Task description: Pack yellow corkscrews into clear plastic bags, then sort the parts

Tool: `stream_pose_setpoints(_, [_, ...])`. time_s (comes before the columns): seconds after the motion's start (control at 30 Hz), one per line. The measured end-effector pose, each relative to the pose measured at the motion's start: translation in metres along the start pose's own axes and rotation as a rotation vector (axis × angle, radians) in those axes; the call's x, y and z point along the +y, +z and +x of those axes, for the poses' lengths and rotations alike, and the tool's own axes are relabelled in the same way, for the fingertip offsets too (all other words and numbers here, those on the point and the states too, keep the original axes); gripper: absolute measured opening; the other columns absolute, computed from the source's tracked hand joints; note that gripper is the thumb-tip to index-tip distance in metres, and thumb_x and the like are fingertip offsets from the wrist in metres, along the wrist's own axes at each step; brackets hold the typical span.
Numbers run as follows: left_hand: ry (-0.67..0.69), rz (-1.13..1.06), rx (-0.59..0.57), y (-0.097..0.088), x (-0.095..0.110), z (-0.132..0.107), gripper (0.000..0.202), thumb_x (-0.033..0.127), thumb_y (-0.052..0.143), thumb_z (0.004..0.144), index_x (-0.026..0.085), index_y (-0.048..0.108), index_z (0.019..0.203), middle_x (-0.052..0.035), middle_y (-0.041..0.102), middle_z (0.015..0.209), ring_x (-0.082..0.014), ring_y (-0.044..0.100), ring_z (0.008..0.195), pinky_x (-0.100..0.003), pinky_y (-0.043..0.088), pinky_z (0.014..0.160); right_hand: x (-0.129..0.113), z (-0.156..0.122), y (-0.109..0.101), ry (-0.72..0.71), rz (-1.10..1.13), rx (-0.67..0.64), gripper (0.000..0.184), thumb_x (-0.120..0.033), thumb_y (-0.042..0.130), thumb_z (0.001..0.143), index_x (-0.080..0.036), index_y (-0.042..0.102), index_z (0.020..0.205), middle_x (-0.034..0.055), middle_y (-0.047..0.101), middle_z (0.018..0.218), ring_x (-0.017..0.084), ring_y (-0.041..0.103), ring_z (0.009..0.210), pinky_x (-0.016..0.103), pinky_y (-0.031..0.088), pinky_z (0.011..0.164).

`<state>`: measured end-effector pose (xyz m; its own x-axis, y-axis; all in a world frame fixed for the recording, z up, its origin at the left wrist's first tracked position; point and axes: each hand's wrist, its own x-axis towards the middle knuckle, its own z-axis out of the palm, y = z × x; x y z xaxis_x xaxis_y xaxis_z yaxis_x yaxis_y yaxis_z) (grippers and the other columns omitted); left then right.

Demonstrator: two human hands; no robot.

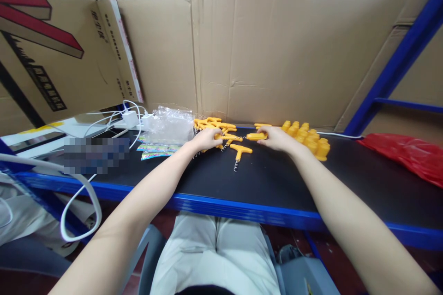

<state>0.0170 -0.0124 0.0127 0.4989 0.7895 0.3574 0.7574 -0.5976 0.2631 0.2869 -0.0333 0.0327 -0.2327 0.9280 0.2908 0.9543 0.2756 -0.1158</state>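
Observation:
My left hand (208, 138) is closed on a yellow T-handled corkscrew (231, 137) at the edge of a heap of similar corkscrews (212, 123). Its metal spiral points right, toward a yellow plastic sleeve (255, 137) that my right hand (274, 137) grips by its right end. Spiral tip and sleeve lie close together; whether they touch I cannot tell. A single loose corkscrew (241, 149) lies just in front of both hands, spiral toward me. Several yellow sleeves (309, 139) stand grouped to the right, partly behind my right wrist. Another yellow piece (262, 126) lies behind the right hand.
Clear plastic bags (168, 125) and colourful printed packets (155, 153) lie left of the heap. White cables and chargers (130, 119) are farther left. A red plastic bag (404, 154) lies at right. Cardboard (277, 55) walls the back; a blue rail (242, 206) edges the black shelf.

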Motion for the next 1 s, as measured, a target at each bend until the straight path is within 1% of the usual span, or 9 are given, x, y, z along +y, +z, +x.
stream_pose_setpoints(0.13, [0.002, -0.003, 0.008, 0.000, 0.002, -0.001, 0.029, 0.033, 0.052, 0.077, 0.019, 0.063, 0.098, -0.0038, 0.064, 0.076, -0.0166, 0.058, 0.072, -0.026, 0.041, 0.065, 0.001, 0.000, 0.000, 0.011, 0.003, 0.007, 0.035, -0.031, 0.062, 0.073, -0.019, 0.061, 0.105, 0.0065, 0.066, 0.096, 0.021, 0.060, 0.087, 0.029, 0.044, 0.074])
stream_pose_setpoints(0.3, [0.018, 0.001, -0.006, -0.002, 0.010, -0.003, 0.025, 0.033, 0.049, 0.079, 0.019, 0.063, 0.094, -0.0022, 0.063, 0.073, -0.0161, 0.057, 0.069, -0.025, 0.040, 0.062, -0.009, -0.002, -0.001, -0.072, 0.132, -0.002, 0.032, -0.029, 0.061, 0.073, -0.019, 0.061, 0.103, 0.0033, 0.065, 0.084, 0.017, 0.059, 0.074, 0.027, 0.044, 0.067])
stream_pose_setpoints(0.37, [0.024, -0.004, -0.001, -0.002, 0.013, -0.004, 0.024, 0.035, 0.048, 0.080, 0.019, 0.062, 0.092, -0.0018, 0.064, 0.073, -0.0158, 0.057, 0.069, -0.025, 0.040, 0.061, -0.013, -0.003, -0.001, -0.089, 0.187, 0.014, 0.034, -0.029, 0.062, 0.073, -0.018, 0.060, 0.105, 0.0029, 0.064, 0.083, 0.015, 0.058, 0.072, 0.026, 0.044, 0.067])
stream_pose_setpoints(0.5, [0.019, -0.004, 0.019, -0.002, 0.013, -0.004, 0.025, 0.037, 0.048, 0.081, 0.020, 0.062, 0.092, -0.0015, 0.063, 0.072, -0.0160, 0.057, 0.068, -0.025, 0.039, 0.060, -0.014, -0.002, 0.002, -0.073, 0.317, 0.044, 0.039, -0.026, 0.063, 0.072, -0.016, 0.056, 0.109, 0.0052, 0.064, 0.089, 0.015, 0.058, 0.074, 0.028, 0.046, 0.071])
stream_pose_setpoints(0.6, [0.016, -0.003, 0.027, -0.002, 0.012, -0.004, 0.023, 0.036, 0.048, 0.081, 0.020, 0.061, 0.090, -0.0013, 0.062, 0.071, -0.0158, 0.056, 0.067, -0.024, 0.038, 0.059, -0.011, -0.001, 0.004, -0.085, 0.464, 0.014, 0.040, -0.024, 0.063, 0.073, -0.015, 0.054, 0.110, 0.0072, 0.064, 0.093, 0.014, 0.060, 0.077, 0.029, 0.049, 0.075])
stream_pose_setpoints(0.73, [0.010, 0.005, 0.029, -0.001, 0.013, -0.004, 0.022, 0.034, 0.048, 0.080, 0.019, 0.061, 0.090, -0.0010, 0.062, 0.072, -0.0147, 0.055, 0.066, -0.024, 0.038, 0.060, -0.007, 0.000, 0.005, -0.082, 0.625, -0.030, 0.038, -0.021, 0.060, 0.074, -0.016, 0.052, 0.111, 0.0077, 0.065, 0.095, 0.015, 0.062, 0.082, 0.032, 0.050, 0.078])
stream_pose_setpoints(0.83, [0.042, 0.011, 0.036, 0.000, 0.014, -0.004, 0.022, 0.033, 0.048, 0.079, 0.019, 0.061, 0.092, -0.0009, 0.062, 0.074, -0.0141, 0.055, 0.067, -0.024, 0.039, 0.062, -0.005, 0.001, 0.004, -0.065, 0.735, -0.091, 0.033, -0.027, 0.060, 0.076, -0.016, 0.054, 0.107, 0.0078, 0.066, 0.093, 0.015, 0.064, 0.077, 0.032, 0.052, 0.077])
stream_pose_setpoints(0.9, [0.056, 0.017, 0.037, 0.001, 0.013, -0.004, 0.023, 0.032, 0.049, 0.079, 0.020, 0.061, 0.093, -0.0007, 0.062, 0.074, -0.0142, 0.055, 0.067, -0.023, 0.039, 0.062, -0.004, 0.000, 0.004, -0.059, 0.772, -0.141, 0.032, -0.036, 0.060, 0.077, -0.016, 0.057, 0.101, 0.0077, 0.067, 0.091, 0.014, 0.064, 0.070, 0.031, 0.052, 0.073])
stream_pose_setpoints(1.0, [0.047, 0.024, 0.047, 0.001, 0.013, -0.004, 0.022, 0.032, 0.049, 0.078, 0.020, 0.061, 0.091, -0.0003, 0.062, 0.071, -0.0147, 0.055, 0.066, -0.023, 0.038, 0.060, -0.005, -0.001, 0.004, -0.057, 0.786, -0.173, 0.038, -0.049, 0.057, 0.077, -0.015, 0.059, 0.091, 0.0076, 0.068, 0.084, 0.012, 0.060, 0.058, 0.028, 0.051, 0.065])
